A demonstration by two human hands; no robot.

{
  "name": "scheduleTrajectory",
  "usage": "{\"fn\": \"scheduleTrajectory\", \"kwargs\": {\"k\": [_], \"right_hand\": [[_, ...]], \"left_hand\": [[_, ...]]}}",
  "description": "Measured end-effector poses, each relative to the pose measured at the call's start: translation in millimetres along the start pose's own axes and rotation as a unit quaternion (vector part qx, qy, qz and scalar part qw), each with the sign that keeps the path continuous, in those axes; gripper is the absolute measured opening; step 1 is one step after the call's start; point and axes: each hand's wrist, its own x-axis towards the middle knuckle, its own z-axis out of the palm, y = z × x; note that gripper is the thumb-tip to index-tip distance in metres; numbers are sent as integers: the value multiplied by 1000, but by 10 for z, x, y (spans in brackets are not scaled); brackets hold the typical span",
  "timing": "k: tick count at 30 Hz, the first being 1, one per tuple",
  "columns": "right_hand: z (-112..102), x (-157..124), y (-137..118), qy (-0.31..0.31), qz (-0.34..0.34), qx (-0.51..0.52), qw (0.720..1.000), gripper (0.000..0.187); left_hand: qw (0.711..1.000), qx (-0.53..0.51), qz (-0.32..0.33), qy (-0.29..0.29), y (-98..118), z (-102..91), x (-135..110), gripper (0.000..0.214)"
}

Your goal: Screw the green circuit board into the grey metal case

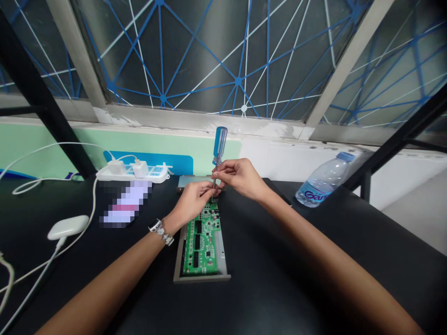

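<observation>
A green circuit board [204, 244] lies in a grey metal tray [179, 260] on the black table. A screwdriver with a clear blue handle [220, 142] stands upright, its tip down on the board's far end. My right hand [239, 177] pinches the metal shaft just under the handle. My left hand [192, 200] holds the lower shaft near the tip and rests over the board's far edge. A watch sits on my left wrist.
A white power strip [134, 172] with plugged chargers and white cables is at the back left. A white puck-shaped device [68, 226] lies at left. A water bottle [323, 181] lies on its side at right. A window ledge runs behind.
</observation>
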Motion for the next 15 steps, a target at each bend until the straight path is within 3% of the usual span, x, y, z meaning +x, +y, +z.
{"fn": "scheduleTrajectory", "kwargs": {"k": [6,15], "right_hand": [[63,-6,52,54,-31,-58,996,19],[-98,3,-97,-6,-44,-19,999,25]], "left_hand": [[1000,4,-4,-5,-55,17,13,19],[1000,-19,-7,-17,-80,17,12,20]]}}
